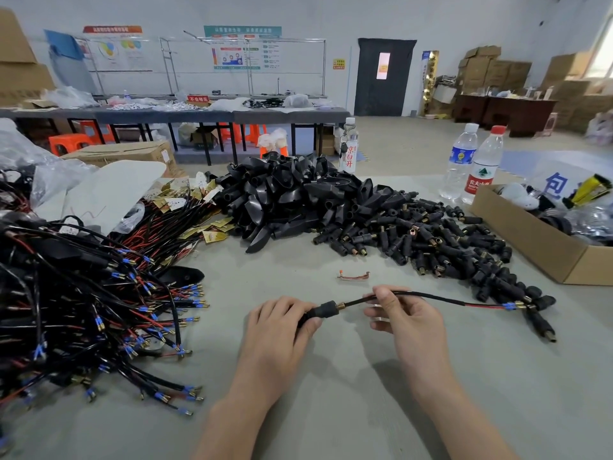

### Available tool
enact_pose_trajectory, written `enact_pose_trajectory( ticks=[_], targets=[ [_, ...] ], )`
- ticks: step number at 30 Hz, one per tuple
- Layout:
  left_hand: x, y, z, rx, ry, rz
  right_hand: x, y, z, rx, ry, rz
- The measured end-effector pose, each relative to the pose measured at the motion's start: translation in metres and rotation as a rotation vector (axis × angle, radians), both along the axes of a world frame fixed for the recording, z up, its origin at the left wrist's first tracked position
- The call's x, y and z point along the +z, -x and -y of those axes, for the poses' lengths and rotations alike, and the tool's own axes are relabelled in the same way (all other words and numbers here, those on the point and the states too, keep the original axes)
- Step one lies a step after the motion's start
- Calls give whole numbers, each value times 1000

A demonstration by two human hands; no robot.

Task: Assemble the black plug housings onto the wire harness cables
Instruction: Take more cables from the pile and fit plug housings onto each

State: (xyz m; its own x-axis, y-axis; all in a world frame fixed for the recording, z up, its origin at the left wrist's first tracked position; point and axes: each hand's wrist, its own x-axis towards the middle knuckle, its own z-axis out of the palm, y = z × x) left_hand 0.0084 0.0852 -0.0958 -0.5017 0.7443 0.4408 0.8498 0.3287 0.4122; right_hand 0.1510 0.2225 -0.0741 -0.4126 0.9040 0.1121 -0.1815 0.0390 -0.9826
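The left hand (282,322) hid the plug housing's (324,310) rear; the right hand (403,315) hid part of the cable (431,296). The cardboard box (530,242) ran off the right edge.

Left hand (282,322) gripping black plug housing (323,311), right hand (403,312) pinching cable (431,297), grey table (331,393)

Bright, even daylight through a wide-angle lens.
Window (602,58) glares at upper right; soft shadows fall on the table (298,260); edges bend, and the wire heap (66,310) blurs.
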Motion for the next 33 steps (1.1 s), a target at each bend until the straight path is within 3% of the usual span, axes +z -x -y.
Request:
enact_pose_trajectory(
  ticks=[18, 21, 26, 33],
  targets=[
    [-4, 0, -4, -9, -21, 6, 7, -6, -10, -238, -72, -139],
    [-4, 1, -2, -4, -29, 6, 5, -6, -10, -67, 11, -146],
    [-3, 0, -1, -30, -36, -6, -8, 7, 9, 299, 4, 83],
    [-2, 1, -3, -40, -24, 12, -5, 11, 12, 236, 70, 64]
  ],
)
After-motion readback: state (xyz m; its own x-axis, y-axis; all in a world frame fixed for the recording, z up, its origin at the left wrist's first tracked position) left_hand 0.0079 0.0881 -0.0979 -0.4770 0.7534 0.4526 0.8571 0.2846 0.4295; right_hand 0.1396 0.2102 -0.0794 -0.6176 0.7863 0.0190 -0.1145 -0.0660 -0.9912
